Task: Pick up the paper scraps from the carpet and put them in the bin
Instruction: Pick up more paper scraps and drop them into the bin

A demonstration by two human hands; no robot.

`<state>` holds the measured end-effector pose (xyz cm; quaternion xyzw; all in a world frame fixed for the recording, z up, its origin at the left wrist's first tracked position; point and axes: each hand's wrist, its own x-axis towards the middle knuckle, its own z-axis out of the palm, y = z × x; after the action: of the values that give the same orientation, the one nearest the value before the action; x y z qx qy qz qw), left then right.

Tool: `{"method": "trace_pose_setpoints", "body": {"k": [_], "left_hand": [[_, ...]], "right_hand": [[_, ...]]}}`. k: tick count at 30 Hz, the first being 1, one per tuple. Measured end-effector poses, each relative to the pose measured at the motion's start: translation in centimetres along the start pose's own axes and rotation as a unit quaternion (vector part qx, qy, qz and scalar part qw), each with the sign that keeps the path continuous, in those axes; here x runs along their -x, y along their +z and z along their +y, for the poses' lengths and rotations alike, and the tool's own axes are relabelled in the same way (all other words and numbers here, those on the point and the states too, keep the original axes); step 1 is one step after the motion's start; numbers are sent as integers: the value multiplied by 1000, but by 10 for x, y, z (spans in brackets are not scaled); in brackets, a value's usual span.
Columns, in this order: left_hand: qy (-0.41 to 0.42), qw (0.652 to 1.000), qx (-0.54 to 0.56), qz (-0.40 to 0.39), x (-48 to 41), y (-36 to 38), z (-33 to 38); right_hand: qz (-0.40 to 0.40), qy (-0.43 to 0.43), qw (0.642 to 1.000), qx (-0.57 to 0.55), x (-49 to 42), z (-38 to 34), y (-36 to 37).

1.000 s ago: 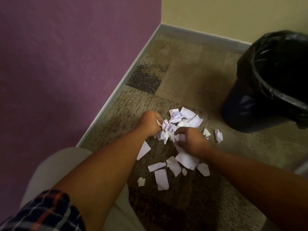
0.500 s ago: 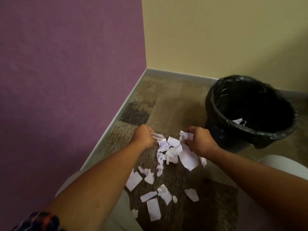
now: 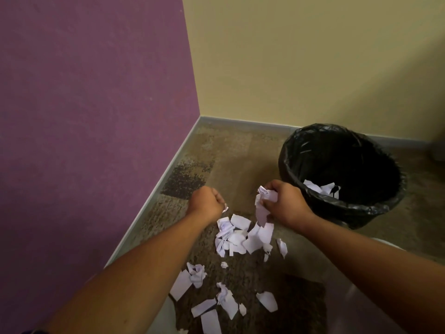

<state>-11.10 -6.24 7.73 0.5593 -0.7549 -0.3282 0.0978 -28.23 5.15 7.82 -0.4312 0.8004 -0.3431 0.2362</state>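
Risk I note: my right hand (image 3: 285,206) clutches a loose wad of paper scraps (image 3: 263,203) short of the black-lined bin (image 3: 375,206), left hand (image 3: 208,203) fisted on a sliver, so dangling pieces may rejoin the scraps on the carpet (image 3: 231,145).

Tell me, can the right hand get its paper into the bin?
Probably yes. The right hand grips a wad of scraps right beside the open bin, with nothing between them.

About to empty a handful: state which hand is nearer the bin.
Right. The right hand holds scraps beside the bin rim; the left hand is farther off, toward the purple wall.
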Motion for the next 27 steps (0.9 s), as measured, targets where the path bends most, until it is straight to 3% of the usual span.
{"method": "trace_pose_setpoints", "body": {"k": [6, 13, 16, 27], "left_hand": [[40, 984, 176, 0, -1, -7, 53], [71, 917, 388, -55, -9, -1, 144], [74, 906, 412, -66, -18, 14, 182], [35, 921, 369, -118, -25, 73, 247]], "right_hand": [[83, -15, 996, 2, -16, -5, -42], [167, -25, 985, -38, -35, 1, -120], [194, -12, 981, -20, -45, 13, -151], [184, 77, 968, -152, -52, 52, -195]]}}
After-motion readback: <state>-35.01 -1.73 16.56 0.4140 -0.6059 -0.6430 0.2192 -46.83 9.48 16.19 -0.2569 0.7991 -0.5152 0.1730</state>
